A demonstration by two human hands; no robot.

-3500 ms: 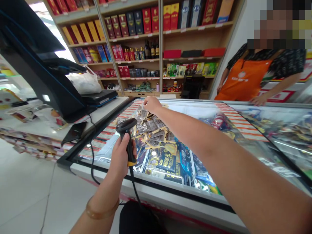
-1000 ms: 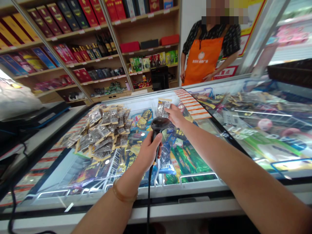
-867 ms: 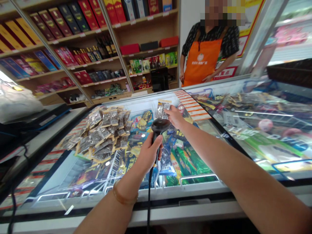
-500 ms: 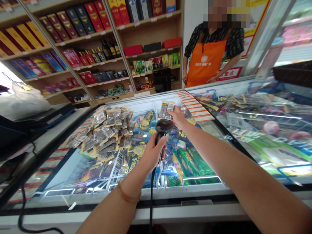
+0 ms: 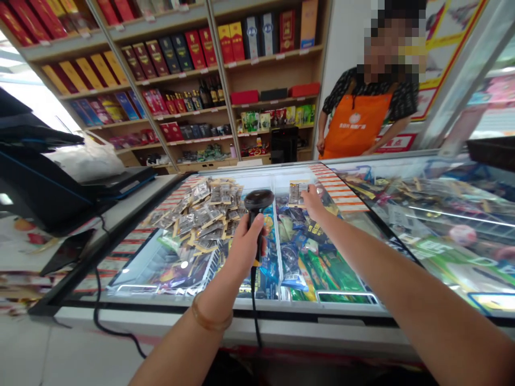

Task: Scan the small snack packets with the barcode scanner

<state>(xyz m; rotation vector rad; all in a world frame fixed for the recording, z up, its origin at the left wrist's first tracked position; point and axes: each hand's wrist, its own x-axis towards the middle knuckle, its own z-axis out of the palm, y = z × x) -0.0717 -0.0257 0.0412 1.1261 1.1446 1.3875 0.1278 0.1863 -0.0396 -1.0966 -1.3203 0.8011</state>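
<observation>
My left hand (image 5: 250, 238) is wrapped round the handle of a black barcode scanner (image 5: 258, 199), held upright over the glass top, its cord hanging down toward me. To the right and farther off, my right hand (image 5: 315, 201) pinches a small flat snack packet (image 5: 296, 193) by its right edge. The packet is over the far part of the freezer's glass. Left of the scanner, a heap of similar snack packets (image 5: 203, 214) lies on the glass. Under the glass are bagged goods (image 5: 330, 271) in bright colours.
A chest freezer (image 5: 295, 310) spans the front, its rim dark. At the left stand a dark checkout machine (image 5: 36, 177) and a white plastic bag (image 5: 90, 158). Behind are shelves of boxes (image 5: 177, 53). A person in an orange apron (image 5: 356, 126) stands beyond the freezer.
My view has shifted left and tilted up. The packet in my right hand has moved rightward, away from the scanner. My left hand still grips the scanner.
</observation>
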